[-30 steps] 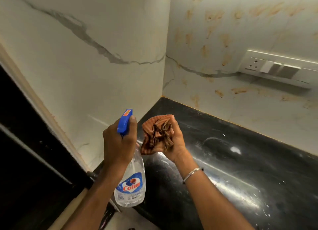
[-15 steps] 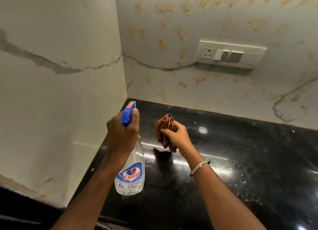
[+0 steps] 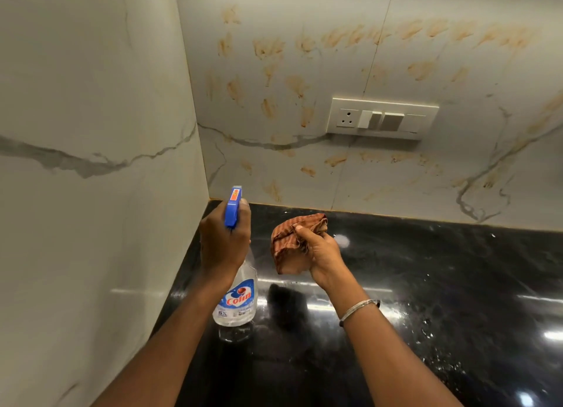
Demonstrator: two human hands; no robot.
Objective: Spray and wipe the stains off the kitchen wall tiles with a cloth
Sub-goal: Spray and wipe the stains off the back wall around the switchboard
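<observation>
Spraying step, I judge, with nothing wiped yet. Orange-brown stains (image 3: 268,48) dot the white marbled wall tiles (image 3: 350,10). My left hand (image 3: 224,242) curls its fingers round the clear spray bottle with a blue trigger head (image 3: 237,300), and my right hand (image 3: 323,254) pinches the bunched brown striped cloth (image 3: 289,239) over the black counter (image 3: 426,284). Next I should lift, aim and squeeze, avoiding the white socket panel (image 3: 382,118).

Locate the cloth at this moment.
In the head view the cloth is bunched in the right hand, held over the black counter, just right of the spray bottle.
</observation>
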